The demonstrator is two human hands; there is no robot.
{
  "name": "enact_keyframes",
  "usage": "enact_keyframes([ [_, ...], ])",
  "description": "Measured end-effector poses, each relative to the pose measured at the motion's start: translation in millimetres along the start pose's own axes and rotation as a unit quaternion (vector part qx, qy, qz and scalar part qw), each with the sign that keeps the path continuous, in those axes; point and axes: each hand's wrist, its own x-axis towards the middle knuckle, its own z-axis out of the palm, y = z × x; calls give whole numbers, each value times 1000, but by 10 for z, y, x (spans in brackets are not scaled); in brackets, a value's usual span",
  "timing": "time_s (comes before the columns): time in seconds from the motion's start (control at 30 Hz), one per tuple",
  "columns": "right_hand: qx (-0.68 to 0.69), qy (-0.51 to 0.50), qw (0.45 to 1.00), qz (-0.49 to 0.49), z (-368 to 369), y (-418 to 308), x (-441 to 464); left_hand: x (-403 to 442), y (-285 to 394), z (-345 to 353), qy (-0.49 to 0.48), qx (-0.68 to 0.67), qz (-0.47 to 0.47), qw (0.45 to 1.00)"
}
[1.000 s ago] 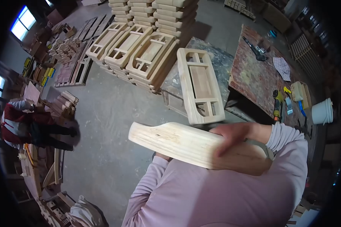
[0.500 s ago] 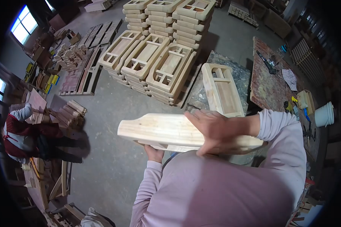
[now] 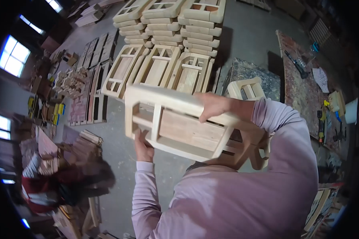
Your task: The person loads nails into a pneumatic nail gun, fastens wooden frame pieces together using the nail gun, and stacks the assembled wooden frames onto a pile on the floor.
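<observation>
A pale wooden frame (image 3: 191, 128) with rounded corners, crossbars and an inset panel is held in front of my chest, its open face tilted toward me. My left hand (image 3: 143, 148) grips its lower rail near the left corner, the thumb reaching inside. Over the upper rail lies my right hand (image 3: 216, 105), fingers bent around the inner edge. Past my right wrist, a similar wooden frame (image 3: 244, 88) rests on a stained dark low table (image 3: 263, 75). Part of the held frame's right end is hidden behind my sleeve.
Stacks of similar wooden frames (image 3: 157, 68) stand just ahead. To the right is a worn reddish workbench (image 3: 297, 89) with tools, a cloth (image 3: 320, 79) and a white bucket (image 3: 351, 111) beside it. At left, a person (image 3: 48, 187) in a red apron bends among wood pieces.
The held frame has turned from edge-up to show its open face, and has risen toward the stacks. Both hands stay on it. My view has shifted; the person at left has moved.
</observation>
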Motion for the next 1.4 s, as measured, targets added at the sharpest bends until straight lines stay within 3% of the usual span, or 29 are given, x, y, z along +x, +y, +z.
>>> enact_keyframes([
  [0.07,150,48,987,-28,-257,348,365,129,366,670,-49,40,24,998],
  [0.1,161,51,985,-16,-384,452,460,248,350,846,-49,51,11,997],
  [0.17,168,103,979,46,-609,628,612,480,191,1181,-128,143,-28,981],
  [0.23,218,140,963,79,-607,867,768,630,-153,1326,-144,220,-124,957],
  [0.33,312,233,911,134,-459,1240,979,700,-625,1410,-114,294,-100,944],
  [0.53,470,263,819,200,446,2226,1372,1334,-552,1222,-92,379,-110,914],
  [0.67,567,322,716,251,834,2629,1560,1783,-532,1280,-168,428,-87,884],
  [0.7,567,322,714,257,853,2670,1614,1884,-553,1234,-168,429,-94,883],
  [0.83,576,361,694,239,779,2913,1969,2281,-721,904,-90,616,-59,780],
  [1.0,567,389,688,233,967,3246,2444,2273,-935,341,-112,526,-128,833],
  [1.07,572,362,696,238,975,3274,2436,2420,-1055,319,58,297,-269,914],
  [1.1,576,340,705,235,978,3299,2425,2465,-1039,346,63,298,-276,912],
  [1.13,578,319,715,230,970,3316,2410,2514,-1004,380,-92,523,-135,836],
  [1.17,580,298,724,225,955,3329,2394,2530,-971,415,-241,695,20,677],
  [1.37,582,197,769,175,866,3454,2270,2632,-1161,284,-191,632,-27,751],
  [1.4,582,184,774,167,848,3467,2253,2658,-1173,272,-122,530,-91,834],
])
